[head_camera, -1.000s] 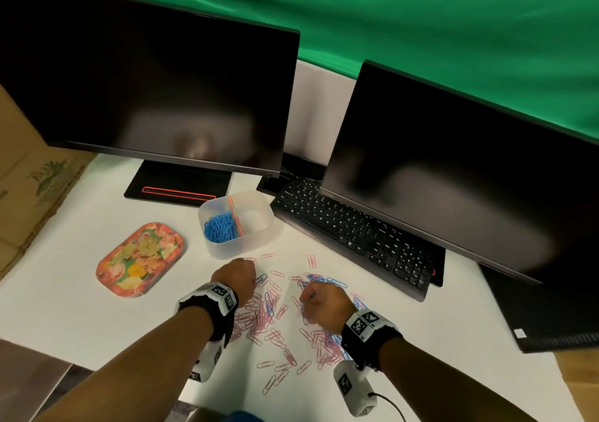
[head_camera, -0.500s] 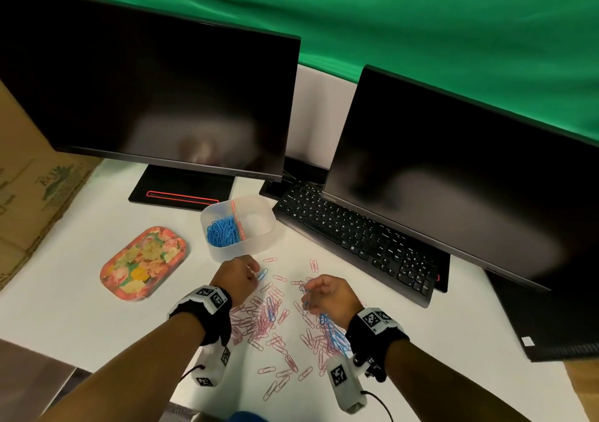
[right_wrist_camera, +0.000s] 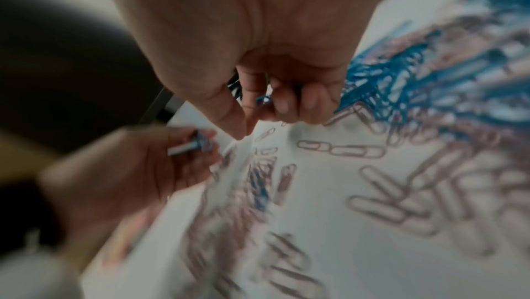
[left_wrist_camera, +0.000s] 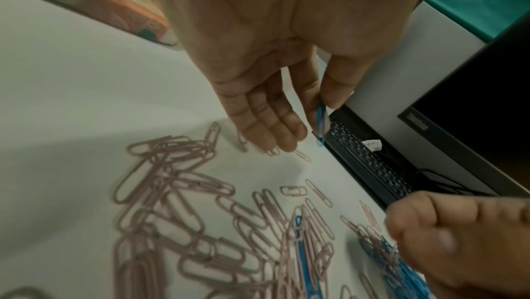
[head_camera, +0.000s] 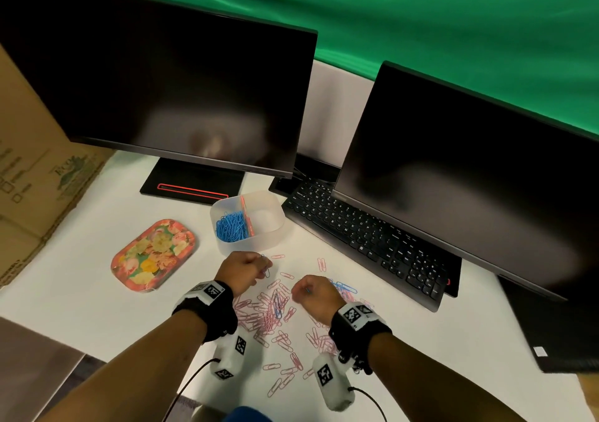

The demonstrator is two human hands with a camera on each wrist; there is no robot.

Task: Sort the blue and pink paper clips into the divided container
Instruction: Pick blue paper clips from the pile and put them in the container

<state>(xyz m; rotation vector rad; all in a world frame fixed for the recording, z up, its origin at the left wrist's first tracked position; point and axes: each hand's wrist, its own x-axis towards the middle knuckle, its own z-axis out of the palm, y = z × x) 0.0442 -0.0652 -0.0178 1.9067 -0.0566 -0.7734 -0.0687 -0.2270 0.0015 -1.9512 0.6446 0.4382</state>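
A translucent divided container [head_camera: 275, 227] stands behind the clips; its left compartment holds blue paper clips [head_camera: 231, 227], and the right one looks bare. Pink paper clips [head_camera: 259, 314] lie scattered on the white table, with a few blue ones [head_camera: 345, 288] beside my right hand. My left hand [head_camera: 261, 267] hovers just in front of the container and pinches a blue clip [left_wrist_camera: 321, 122] between thumb and forefinger. My right hand [head_camera: 299, 292] is curled over the pile, with a bit of blue clip [right_wrist_camera: 263, 100] showing between its fingers. The right wrist view is blurred.
A floral tray [head_camera: 154, 254] lies left of the container. A black keyboard [head_camera: 366, 237] runs along the right, under the right monitor [head_camera: 470, 178]. The left monitor [head_camera: 162, 91] and its base stand behind. A cardboard box [head_camera: 32, 178] borders the far left.
My left hand has risen off the pile toward the container with a blue clip pinched. My right hand has shifted slightly left and curled tighter.
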